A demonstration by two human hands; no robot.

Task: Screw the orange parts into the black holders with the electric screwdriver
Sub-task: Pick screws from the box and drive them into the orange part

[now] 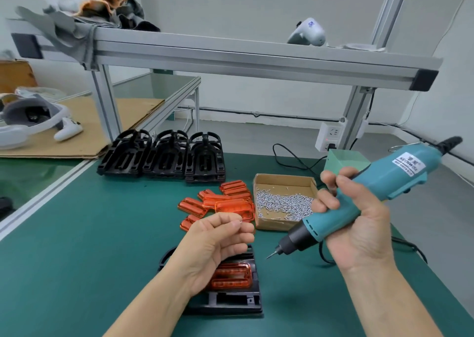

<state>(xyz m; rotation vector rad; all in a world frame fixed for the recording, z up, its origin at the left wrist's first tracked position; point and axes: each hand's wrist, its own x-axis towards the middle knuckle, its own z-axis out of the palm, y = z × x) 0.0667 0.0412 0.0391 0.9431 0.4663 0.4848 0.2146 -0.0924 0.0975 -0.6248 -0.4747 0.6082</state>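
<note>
Three black holder stacks (pixel 164 157) behind; right-hand fingers (pixel 331 198) around screwdriver (pixel 359 198), left fingers (pixel 238 225) pinching something tiny.

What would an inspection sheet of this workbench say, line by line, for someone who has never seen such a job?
Surface: green mat on the bench, bare in front.
Job's things: one black holder with an orange part seated in it; spare black holders stacked in three piles at the back; loose orange parts; cardboard box of screws.
Clutter: cloths and a white controller on the upper rail.
Grippers: left hand pinches something small, probably a screw; right hand grips the electric screwdriver, bit pointing down-left.
Cables: black cord runs to a power strip.
Surroundings: aluminium frame; a headset on cardboard at left.
</note>
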